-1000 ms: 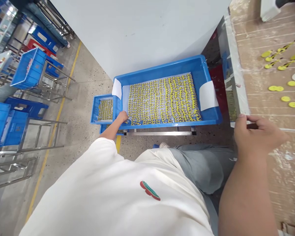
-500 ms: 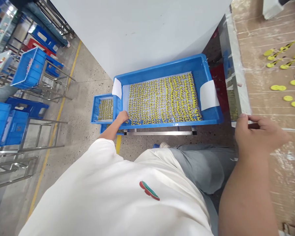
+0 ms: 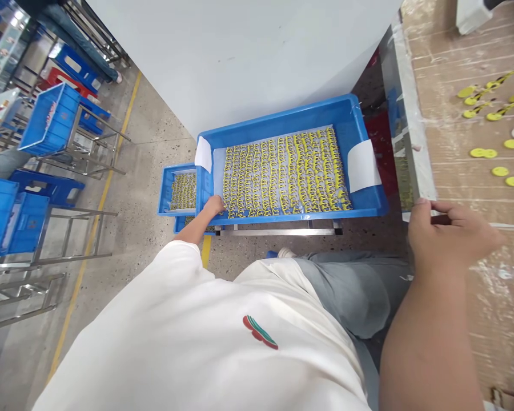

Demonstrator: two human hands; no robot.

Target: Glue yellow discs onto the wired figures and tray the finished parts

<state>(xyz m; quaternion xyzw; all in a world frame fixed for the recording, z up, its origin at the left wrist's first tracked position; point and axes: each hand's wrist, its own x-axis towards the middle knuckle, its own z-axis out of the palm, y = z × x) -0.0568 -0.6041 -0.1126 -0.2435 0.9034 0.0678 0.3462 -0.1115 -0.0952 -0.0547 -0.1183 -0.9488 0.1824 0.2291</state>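
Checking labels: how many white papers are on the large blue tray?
2 on the large blue tray: one white paper at the left end, another at the right. Others may be hidden.

Over the large blue bin [image 3: 282, 121], the way down from above is open across the rows of yellow parts [image 3: 312, 177], except at its near left corner, where the left hand [image 3: 213, 204] reaches in. A white panel [image 3: 257, 57] closes its far side. Just left of it stands a smaller blue bin [image 3: 165, 194]. Right of it, a dark gap separates it from the worktop [image 3: 460, 178]; gray trousers [image 3: 355, 291] block its near right side.
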